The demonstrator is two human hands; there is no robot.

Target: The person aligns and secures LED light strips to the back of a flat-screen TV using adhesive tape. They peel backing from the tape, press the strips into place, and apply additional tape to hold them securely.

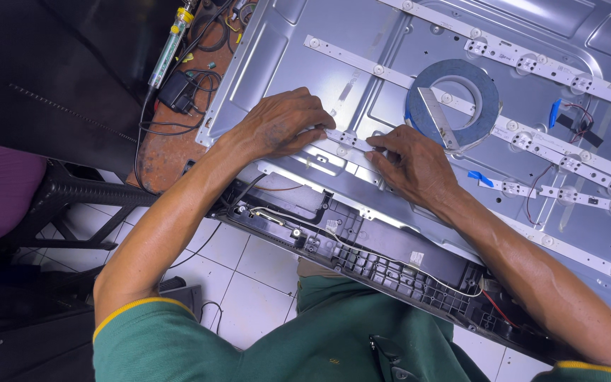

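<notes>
On grey sheet-metal display back panel (284, 64), centre frame: left hand (284, 127) and right hand (411, 164) both pressing narrow white LED strip (351, 139), fingertips flat, pinching its ends. Grey roll of tape (454, 102) at 1 o'clock of right hand, just beside. Soldering iron with green handle (167, 53) at 10 o'clock, off-panel.

Green short sleeves (143, 332) edged with yellow piping, bare forearms.

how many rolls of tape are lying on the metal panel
1. The blue roll of tape lies on the metal back panel, over a white light strip, just beyond the right hand. Others may sit outside the frame.
</notes>
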